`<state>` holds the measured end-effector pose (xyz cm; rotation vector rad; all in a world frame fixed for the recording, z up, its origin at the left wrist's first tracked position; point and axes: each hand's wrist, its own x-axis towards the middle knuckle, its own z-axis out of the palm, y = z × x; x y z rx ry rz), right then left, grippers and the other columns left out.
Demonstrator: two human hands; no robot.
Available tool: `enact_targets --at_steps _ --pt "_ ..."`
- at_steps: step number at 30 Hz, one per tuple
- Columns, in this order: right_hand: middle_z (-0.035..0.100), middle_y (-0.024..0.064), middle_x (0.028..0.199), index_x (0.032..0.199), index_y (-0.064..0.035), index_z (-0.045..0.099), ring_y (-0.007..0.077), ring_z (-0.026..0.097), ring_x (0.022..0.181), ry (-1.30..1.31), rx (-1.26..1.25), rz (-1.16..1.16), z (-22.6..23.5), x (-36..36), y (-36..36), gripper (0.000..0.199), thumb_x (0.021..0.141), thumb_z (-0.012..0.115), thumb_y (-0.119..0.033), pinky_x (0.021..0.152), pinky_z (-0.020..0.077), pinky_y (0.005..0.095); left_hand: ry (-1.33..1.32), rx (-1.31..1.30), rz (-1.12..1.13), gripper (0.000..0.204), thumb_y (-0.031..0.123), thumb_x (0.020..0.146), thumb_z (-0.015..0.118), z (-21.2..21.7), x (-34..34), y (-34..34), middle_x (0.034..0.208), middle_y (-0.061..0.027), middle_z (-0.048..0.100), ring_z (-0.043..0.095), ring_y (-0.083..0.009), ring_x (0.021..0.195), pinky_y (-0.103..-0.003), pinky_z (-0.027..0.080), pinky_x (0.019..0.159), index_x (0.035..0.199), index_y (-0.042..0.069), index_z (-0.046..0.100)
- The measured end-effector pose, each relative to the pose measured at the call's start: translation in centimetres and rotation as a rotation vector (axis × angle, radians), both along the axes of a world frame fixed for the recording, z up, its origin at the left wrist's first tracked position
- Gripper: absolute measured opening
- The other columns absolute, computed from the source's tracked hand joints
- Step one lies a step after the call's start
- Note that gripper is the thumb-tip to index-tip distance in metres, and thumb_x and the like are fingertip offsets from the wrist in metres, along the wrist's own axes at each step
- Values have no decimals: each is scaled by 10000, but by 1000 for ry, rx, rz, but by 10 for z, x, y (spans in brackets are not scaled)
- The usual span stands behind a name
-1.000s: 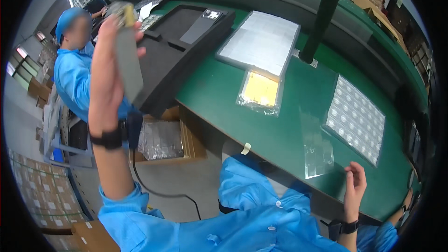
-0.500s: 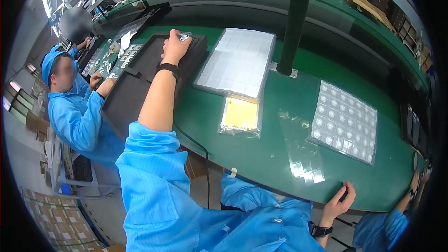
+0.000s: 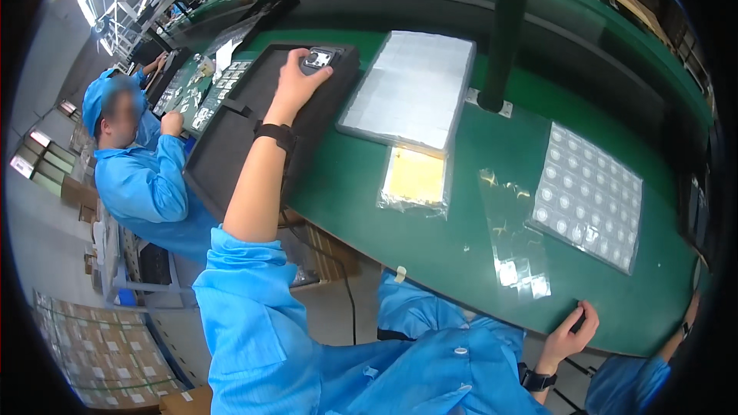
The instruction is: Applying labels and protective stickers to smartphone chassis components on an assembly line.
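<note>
My left hand [image 3: 298,86] is stretched out to the far end of a black tray [image 3: 223,161]. Its thumb and fingers close around a small dark rectangular part [image 3: 321,58] with a silvery face. The part is at the tray's far right corner; whether it touches the tray floor I cannot tell. At the table's near edge rests my right hand [image 3: 570,334], fingers curled in. Something dark shows between its thumb and fingers, too small to name.
On the green table [image 3: 369,238] lie a white sheeted tray [image 3: 411,88], a yellow pad in clear plastic [image 3: 415,177], clear film strips [image 3: 511,238] and a tray of round pieces [image 3: 588,196]. A green post [image 3: 507,31] rises behind. A co-worker [image 3: 142,177] sits at left.
The whole view has shifted, so the table sits further right and slightly higher. More of the dark part now shows beside my left hand. The co-worker's near hand has drawn back and up.
</note>
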<state>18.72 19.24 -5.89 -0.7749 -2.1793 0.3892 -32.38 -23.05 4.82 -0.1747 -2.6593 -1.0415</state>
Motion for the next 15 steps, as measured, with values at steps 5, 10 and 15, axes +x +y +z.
enact_targets --at_steps 5,10,15 --pt "632 134 1065 1065 22 625 277 592 966 55 -237 10 20 -11 1 152 931 560 -10 894 463 365 381 228 -172 389 203 868 671 47 75 60 1214 -180 595 549 -307 1175 -380 417 1008 1182 4 557" --pt "583 170 1276 1189 -21 615 339 513 1253 -103 -274 590 92 -56 -41 340 886 651 -169 1051 388 437 142 216 -542 340 83 878 610 16 244 122 1319 -177 564 490 -301 1291 -394 374 1065 1208 21 560" --pt "464 152 1431 1321 -58 543 349 397 1359 -439 63 816 61 -127 -47 525 849 695 -229 1115 296 505 -248 794 -399 271 91 957 525 -17 343 107 1353 -192 537 537 -289 1253 -404 429 1044 1217 15 526"
